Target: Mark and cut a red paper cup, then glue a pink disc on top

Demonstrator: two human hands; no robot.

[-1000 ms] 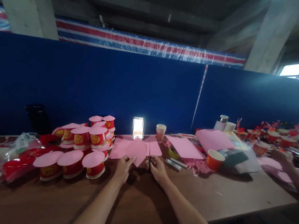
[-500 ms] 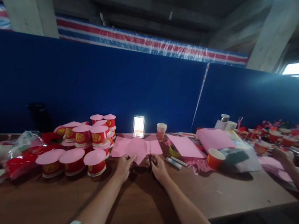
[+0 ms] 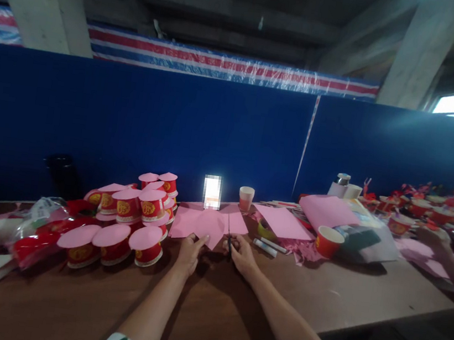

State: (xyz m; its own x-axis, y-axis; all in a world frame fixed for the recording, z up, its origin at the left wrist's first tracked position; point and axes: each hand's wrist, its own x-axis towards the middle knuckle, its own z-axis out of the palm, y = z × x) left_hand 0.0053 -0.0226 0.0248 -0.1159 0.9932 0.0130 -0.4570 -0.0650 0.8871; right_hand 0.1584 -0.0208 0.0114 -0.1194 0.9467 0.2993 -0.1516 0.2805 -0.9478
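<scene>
My left hand (image 3: 190, 252) pinches the lower edge of a pink paper sheet (image 3: 203, 224) that lies on the brown table (image 3: 200, 311). My right hand (image 3: 241, 254) is closed round a pair of dark scissors (image 3: 228, 238), whose blades point up into the same sheet. Both forearms stretch forward from dotted sleeves at the bottom of the view.
Several red paper cups topped with pink discs (image 3: 124, 218) stand left of my hands. A glue stick (image 3: 265, 247), a red cup (image 3: 327, 242) and more pink sheets (image 3: 282, 222) lie to the right. Another person's hand (image 3: 435, 239) works at far right. A blue partition (image 3: 174, 129) backs the table.
Both hands have stayed on the pink sheet and scissors; the view has shifted slightly, and the other person's hand at far right has risen a little.
</scene>
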